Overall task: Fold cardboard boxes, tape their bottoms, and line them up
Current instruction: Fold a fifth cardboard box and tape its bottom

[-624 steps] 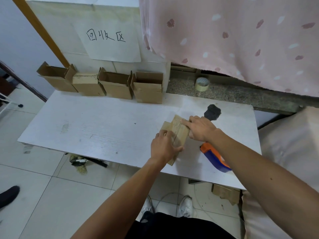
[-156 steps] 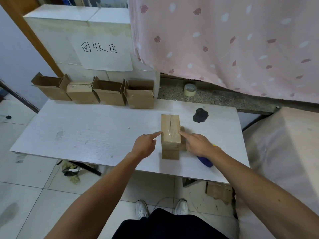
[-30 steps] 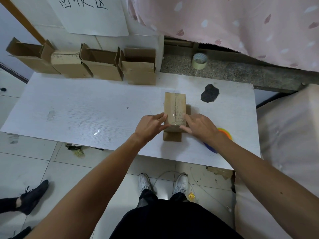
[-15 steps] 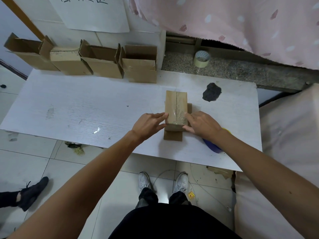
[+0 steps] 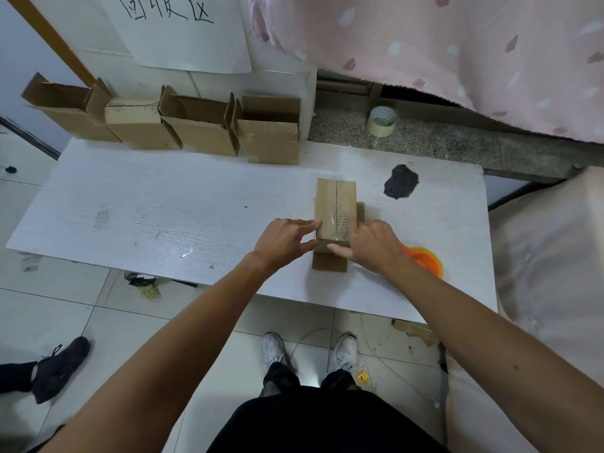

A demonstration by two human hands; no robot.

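On the table, left hand and right hand press the box

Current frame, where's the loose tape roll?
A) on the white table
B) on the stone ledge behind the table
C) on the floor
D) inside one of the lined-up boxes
B: the tape roll sits on the speckled stone ledge, beyond the far edge of the white table.
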